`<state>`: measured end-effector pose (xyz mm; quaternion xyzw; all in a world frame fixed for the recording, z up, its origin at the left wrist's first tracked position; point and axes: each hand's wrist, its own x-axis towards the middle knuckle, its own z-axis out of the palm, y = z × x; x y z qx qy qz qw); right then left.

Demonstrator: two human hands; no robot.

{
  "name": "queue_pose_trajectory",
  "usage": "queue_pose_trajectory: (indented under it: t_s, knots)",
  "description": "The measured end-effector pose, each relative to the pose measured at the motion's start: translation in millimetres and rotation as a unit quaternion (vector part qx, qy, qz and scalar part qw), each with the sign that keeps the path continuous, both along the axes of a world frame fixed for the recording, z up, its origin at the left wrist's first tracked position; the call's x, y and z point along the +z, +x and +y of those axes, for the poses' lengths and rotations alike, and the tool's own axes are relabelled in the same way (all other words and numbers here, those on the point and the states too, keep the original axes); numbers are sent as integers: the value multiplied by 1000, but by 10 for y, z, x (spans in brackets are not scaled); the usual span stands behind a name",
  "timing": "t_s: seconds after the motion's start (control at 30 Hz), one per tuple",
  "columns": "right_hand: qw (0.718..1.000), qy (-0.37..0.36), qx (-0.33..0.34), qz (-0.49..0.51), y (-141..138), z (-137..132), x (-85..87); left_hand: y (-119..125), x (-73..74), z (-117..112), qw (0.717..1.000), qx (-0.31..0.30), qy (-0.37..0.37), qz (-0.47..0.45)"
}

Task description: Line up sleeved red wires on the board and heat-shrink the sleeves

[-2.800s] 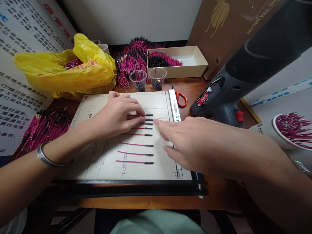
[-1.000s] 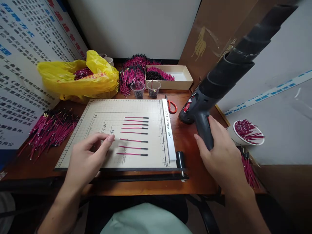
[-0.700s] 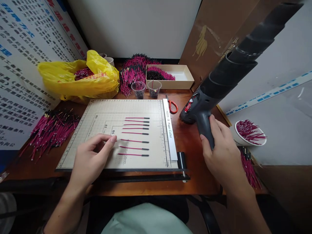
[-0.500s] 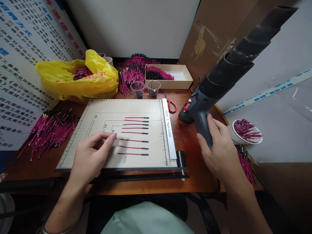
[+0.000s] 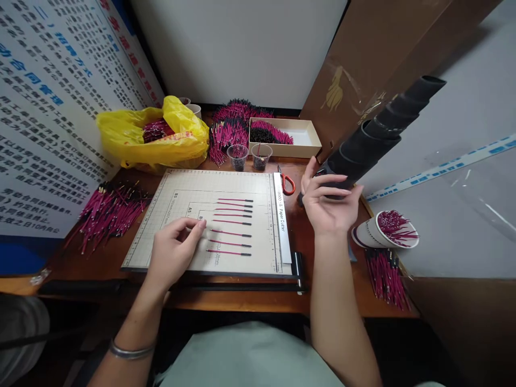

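Several magenta wires with black sleeved ends (image 5: 231,226) lie in a parallel row on the beige paper cutter board (image 5: 181,188). My left hand (image 5: 177,248) rests on the board just left of the row. Its fingers are loosely curled, the index tip is near the wires' left ends, and it holds nothing. My right hand (image 5: 328,201) is right of the board, fingers wrapped round the handle of the black heat gun (image 5: 379,141). The gun's long barrel points up and to the right. The handle is mostly hidden by the hand.
Red-handled scissors (image 5: 287,184) lie by the cutter's ruler. Two clear cups (image 5: 249,156), a cardboard box (image 5: 308,141) and a yellow bag (image 5: 153,140) stand behind. Wire piles lie at the left (image 5: 108,212) and right (image 5: 385,274). A tipped paper cup (image 5: 368,234) holds wires.
Both hands left the row of wires. My left hand drew back to the row's left, and my right hand went to the heat gun and closed on its handle. The view pulled back.
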<state>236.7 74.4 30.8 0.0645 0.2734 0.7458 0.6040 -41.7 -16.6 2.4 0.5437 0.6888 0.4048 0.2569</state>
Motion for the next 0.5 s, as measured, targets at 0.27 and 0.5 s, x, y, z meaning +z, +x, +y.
queue_pose_trajectory:
  t_s: [0.27,0.5]
  knots:
    - [999,19,27,-2,-131,-37,7,-8,-34,4,1000,3,8,-16]
    - [757,81,-123,-637,-526,-317,261,-43,-54,-23,1000,0,15,-24]
